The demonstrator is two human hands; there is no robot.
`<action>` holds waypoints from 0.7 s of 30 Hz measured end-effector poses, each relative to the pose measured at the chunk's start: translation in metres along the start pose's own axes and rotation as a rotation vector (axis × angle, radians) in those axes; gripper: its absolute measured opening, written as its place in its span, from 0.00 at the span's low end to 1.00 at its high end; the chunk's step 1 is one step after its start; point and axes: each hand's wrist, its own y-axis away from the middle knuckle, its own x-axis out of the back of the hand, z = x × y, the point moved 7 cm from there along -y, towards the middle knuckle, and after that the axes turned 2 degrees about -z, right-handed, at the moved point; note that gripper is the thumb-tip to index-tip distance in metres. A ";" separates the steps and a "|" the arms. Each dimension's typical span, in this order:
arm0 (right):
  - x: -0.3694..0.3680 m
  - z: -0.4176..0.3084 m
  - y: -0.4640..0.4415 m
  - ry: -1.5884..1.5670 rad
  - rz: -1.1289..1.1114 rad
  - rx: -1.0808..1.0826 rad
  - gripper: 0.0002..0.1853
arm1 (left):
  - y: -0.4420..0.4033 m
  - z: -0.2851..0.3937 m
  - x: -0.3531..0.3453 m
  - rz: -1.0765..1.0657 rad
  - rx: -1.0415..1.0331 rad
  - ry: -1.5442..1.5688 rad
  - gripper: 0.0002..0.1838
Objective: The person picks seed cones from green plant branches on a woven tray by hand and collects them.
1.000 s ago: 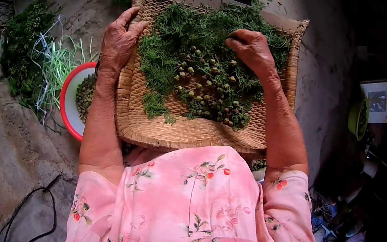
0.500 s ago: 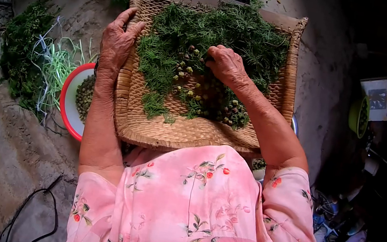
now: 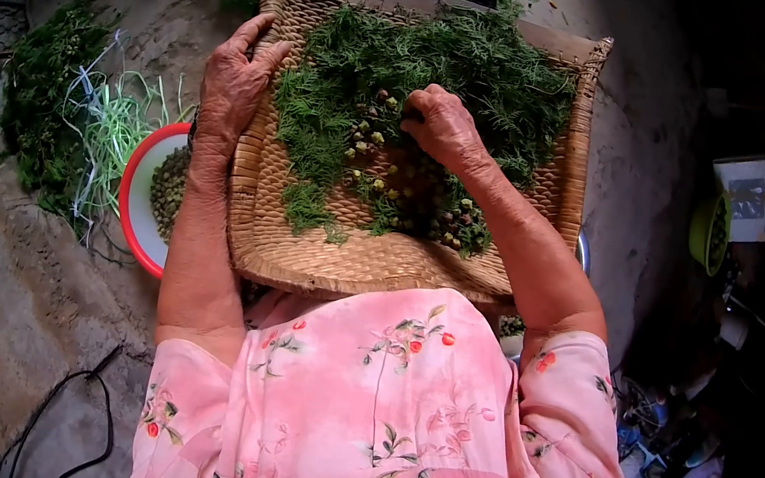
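A woven winnowing basket (image 3: pixel 467 274) rests in front of my body, its near edge against the pink shirt. My left hand (image 3: pixel 235 81) grips its left rim, thumb over the inside. Feathery green evergreen sprigs (image 3: pixel 499 72) cover the far part and the left side of the weave. Small round yellowish-green and brownish cones (image 3: pixel 366 141) lie loose near the middle. Just above them my right hand (image 3: pixel 442 126) is closed in a pinch at the edge of the sprigs. Whatever its fingertips hold is hidden.
Left of the basket stands a white bowl with a red rim (image 3: pixel 127 219), partly filled with small cones. Pale plastic strings (image 3: pixel 124 133) and more greenery (image 3: pixel 44 100) lie beyond it. A black cable (image 3: pixel 111 426) crosses the floor. At right are a green bowl (image 3: pixel 701 230) and a box (image 3: pixel 753 203).
My right hand has shifted slightly to the left and stays pinched over the cones. My left hand keeps its hold on the rim; the basket has barely moved.
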 end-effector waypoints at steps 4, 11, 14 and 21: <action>0.001 -0.005 0.002 0.017 0.007 0.007 0.11 | 0.002 0.006 0.000 -0.011 0.028 0.004 0.24; 0.017 0.022 0.004 -1.215 -0.126 -0.216 0.12 | 0.003 0.009 0.001 -0.006 0.007 -0.009 0.23; 0.019 0.017 0.006 -1.606 -0.112 -0.198 0.12 | 0.003 0.012 0.000 -0.016 0.018 0.003 0.22; 0.046 0.041 0.008 -1.248 -0.021 -0.301 0.06 | 0.004 0.009 0.000 -0.001 0.016 0.046 0.22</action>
